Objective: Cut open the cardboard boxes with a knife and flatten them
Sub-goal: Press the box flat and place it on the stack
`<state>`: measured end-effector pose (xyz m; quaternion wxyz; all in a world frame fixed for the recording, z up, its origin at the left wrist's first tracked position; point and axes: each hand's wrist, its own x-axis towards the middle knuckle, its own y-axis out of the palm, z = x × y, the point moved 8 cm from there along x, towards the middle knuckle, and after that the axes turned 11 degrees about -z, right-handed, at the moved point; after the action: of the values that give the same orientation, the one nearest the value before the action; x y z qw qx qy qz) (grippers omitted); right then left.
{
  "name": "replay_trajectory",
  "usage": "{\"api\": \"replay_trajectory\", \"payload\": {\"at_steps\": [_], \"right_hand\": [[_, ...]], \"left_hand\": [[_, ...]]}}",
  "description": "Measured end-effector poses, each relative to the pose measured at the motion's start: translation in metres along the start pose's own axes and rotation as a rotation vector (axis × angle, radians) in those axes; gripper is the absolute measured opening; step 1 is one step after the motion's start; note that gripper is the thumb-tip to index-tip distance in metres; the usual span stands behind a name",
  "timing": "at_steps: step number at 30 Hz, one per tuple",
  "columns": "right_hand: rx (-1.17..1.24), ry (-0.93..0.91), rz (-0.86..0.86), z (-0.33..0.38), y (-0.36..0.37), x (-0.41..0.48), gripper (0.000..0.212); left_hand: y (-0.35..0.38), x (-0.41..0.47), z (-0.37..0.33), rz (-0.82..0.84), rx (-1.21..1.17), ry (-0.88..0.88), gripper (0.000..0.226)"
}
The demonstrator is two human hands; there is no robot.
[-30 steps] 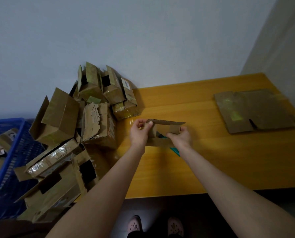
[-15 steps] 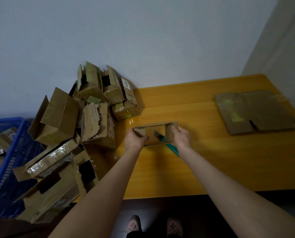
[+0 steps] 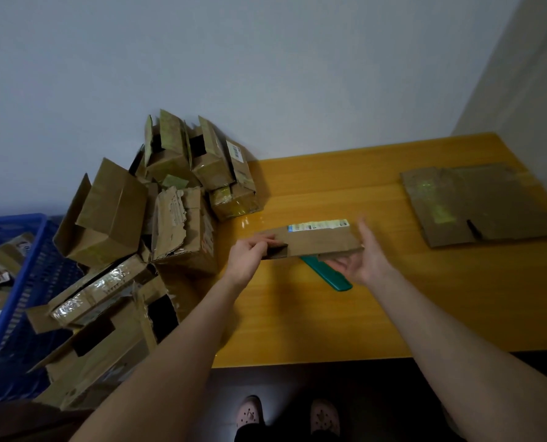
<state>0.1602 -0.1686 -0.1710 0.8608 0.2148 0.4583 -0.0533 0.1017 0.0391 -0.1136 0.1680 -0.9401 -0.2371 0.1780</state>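
While the left hand (image 3: 246, 254) pinches the box (image 3: 317, 242), the right hand (image 3: 365, 260), fingers spread, touches its other end

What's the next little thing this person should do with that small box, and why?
Probably lay the small box on the flattened cardboard to the right. It looks collapsed flat; the left hand pinches its left end, the open right hand is at its right end, and the knife lies on the table beneath.
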Motion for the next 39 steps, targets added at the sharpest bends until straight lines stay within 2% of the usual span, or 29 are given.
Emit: {"api": "replay_trajectory", "payload": {"at_steps": [2,3,5,7,9,11,14,16,18,20,23,25,29,32,35,37,39], "right_hand": [[-0.088,-0.026,-0.065,0.005,-0.008,0.000,0.038],[-0.150,-0.055,-0.082,0.006,-0.010,0.001,0.036],[-0.276,-0.134,-0.112,0.009,-0.010,0.006,0.045],[-0.379,-0.218,-0.157,0.011,-0.010,0.010,0.042],[-0.422,-0.253,-0.173,0.008,-0.009,0.013,0.041],[-0.431,-0.252,-0.148,0.003,-0.005,0.014,0.044],[-0.449,-0.302,-0.113,-0.003,0.003,0.019,0.044],[-0.539,-0.426,-0.182,0.000,0.005,0.024,0.039],[-0.706,-0.571,-0.298,0.006,0.000,0.030,0.033],[-0.977,-0.650,-0.353,0.004,-0.007,0.039,0.034],[-1.577,-0.648,-0.329,-0.021,-0.016,0.052,0.050],[-1.734,-0.638,-0.334,-0.032,-0.022,0.054,0.055],[-1.674,-0.720,-0.371,-0.023,-0.029,0.061,0.050],[-1.610,-0.688,-0.455,-0.004,-0.041,0.072,0.058],[-1.658,-0.678,-0.544,0.008,-0.047,0.077,0.052],[-1.680,-0.856,-0.586,0.014,-0.034,0.066,0.047],[-1.610,-1.098,-0.449,0.007,-0.004,0.052,0.046]], "left_hand": [[0.001,-0.001,0.004,0.055,-0.001,-0.014,0.031],[0.000,0.000,0.008,0.068,-0.009,-0.043,0.028],[0.000,0.003,0.018,0.047,-0.046,-0.125,0.038],[-0.007,0.009,0.023,-0.073,0.024,-0.114,0.035],[-0.015,0.014,0.031,-0.194,0.096,-0.156,0.059],[-0.017,0.017,0.042,-0.238,0.052,-0.260,0.075],[-0.022,0.022,0.050,-0.316,-0.002,-0.304,0.060],[-0.025,0.024,0.052,-0.399,-0.034,-0.297,0.049],[-0.026,0.026,0.057,-0.481,-0.080,-0.319,0.048],[-0.025,0.026,0.066,-0.548,-0.143,-0.358,0.049],[-0.014,0.027,0.081,-0.551,-0.156,-0.393,0.050],[-0.009,0.029,0.091,-0.537,-0.133,-0.405,0.049],[-0.006,0.039,0.109,-0.513,-0.022,-0.398,0.049],[-0.003,0.045,0.114,-0.492,0.070,-0.381,0.049],[0.005,0.049,0.117,-0.446,0.196,-0.351,0.048],[0.012,0.051,0.120,-0.404,0.246,-0.339,0.052],[0.018,0.053,0.126,-0.368,0.275,-0.373,0.058]]}}
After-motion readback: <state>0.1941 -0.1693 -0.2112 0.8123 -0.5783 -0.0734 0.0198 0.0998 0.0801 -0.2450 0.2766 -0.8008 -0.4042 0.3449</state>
